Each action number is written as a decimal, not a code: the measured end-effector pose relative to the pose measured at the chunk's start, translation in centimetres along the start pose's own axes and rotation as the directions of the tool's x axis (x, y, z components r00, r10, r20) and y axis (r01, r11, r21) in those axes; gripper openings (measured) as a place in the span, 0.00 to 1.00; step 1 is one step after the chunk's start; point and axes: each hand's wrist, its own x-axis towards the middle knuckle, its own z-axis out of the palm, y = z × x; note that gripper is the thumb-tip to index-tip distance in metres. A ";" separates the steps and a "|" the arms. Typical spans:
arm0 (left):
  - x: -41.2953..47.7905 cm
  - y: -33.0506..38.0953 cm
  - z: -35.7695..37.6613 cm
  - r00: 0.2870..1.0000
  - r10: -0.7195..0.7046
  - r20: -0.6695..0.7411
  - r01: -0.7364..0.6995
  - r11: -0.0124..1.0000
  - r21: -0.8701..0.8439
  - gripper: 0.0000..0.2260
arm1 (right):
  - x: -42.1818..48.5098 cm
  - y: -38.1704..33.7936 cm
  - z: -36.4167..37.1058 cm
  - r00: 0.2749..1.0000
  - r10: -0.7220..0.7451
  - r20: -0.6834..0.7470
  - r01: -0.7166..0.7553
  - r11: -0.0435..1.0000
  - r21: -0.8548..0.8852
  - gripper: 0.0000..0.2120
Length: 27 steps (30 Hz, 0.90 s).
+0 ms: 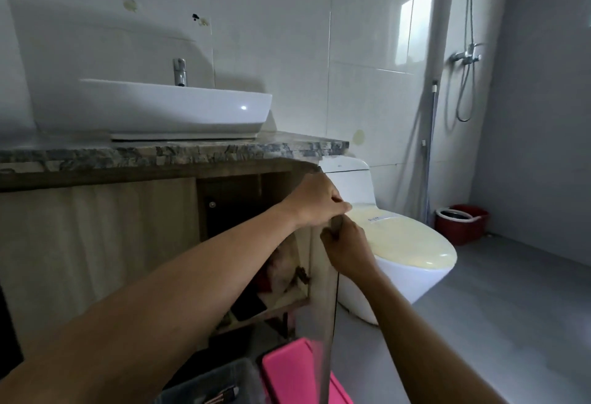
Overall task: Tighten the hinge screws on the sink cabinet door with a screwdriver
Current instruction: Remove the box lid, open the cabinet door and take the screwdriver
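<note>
The cabinet door (324, 323) stands swung open under the right end of the surface (192, 151), seen almost edge-on and blurred, its lower part running down to the bottom edge of the view. Both hands meet at its top corner. The left hand (315, 202) reaches in from the left, and its fingers curl down over that corner and grip it. The right hand (347, 250) sits just below, touching the left, with its fingers wrapped round the door's outer edge. No screwdriver can be made out in either hand, and the hinge screws cannot be told apart.

Behind the door the cabinet (96, 237) is open and dark, with a low shelf (271, 309) holding some dim, cluttered things. A white sink (176, 106) rests on the surface toward its left end, with a metal tap (179, 71) at the sink's back edge.

Just beside the surface's right end stands a white toilet (399, 243) with its pale lid down. Farther right, by the wall, is a red bucket (462, 221), and above it a shower hose (467, 52) hangs on the wall. On the floor at the bottom edge, a pink lid (294, 375) lies next to a grey bin (208, 384).
</note>
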 end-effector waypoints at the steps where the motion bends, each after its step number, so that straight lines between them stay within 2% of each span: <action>1: 0.3 0.6 0.7 1.000 0.002 0.014 -0.002 1.000 -0.006 0.15 | -0.2 0.4 -0.9 1.000 0.021 -0.001 -0.021 1.000 -0.013 0.01; 4: 1.3 1.9 2.4 0.999 0.025 0.024 -0.025 1.000 -0.009 0.23 | -0.4 1.3 -3.4 0.997 0.066 -0.025 -0.067 0.997 -0.028 0.06; 8: 2.8 3.6 5.0 0.994 0.080 0.078 -0.085 0.994 0.063 0.14 | -0.1 3.4 -6.3 0.990 0.119 -0.078 -0.124 0.990 -0.062 0.09; 12: 3.8 5.2 6.9 0.982 0.118 0.150 -0.129 0.989 0.067 0.14 | 0.2 5.4 -8.6 0.977 0.158 -0.143 -0.168 0.984 -0.064 0.09; 16: 4.1 5.3 8.6 0.965 0.081 0.250 -0.117 0.985 0.130 0.22 | 0.6 7.2 -10.1 0.965 0.191 -0.181 -0.208 0.975 -0.078 0.07; 18: 3.6 4.8 9.4 0.954 0.060 0.294 -0.086 0.993 0.077 0.25 | 0.8 7.7 -10.3 0.966 0.188 -0.178 -0.207 0.974 -0.092 0.08; 22: 3.6 3.9 9.8 0.959 0.041 0.282 -0.036 0.999 -0.021 0.26 | 1.1 7.9 -10.1 0.963 0.192 -0.191 -0.211 0.974 -0.084 0.10; 27: 3.7 3.6 8.5 0.956 0.062 0.287 -0.076 0.996 0.037 0.26 | 1.1 7.4 -10.1 0.925 0.238 -0.294 -0.253 0.968 -0.010 0.11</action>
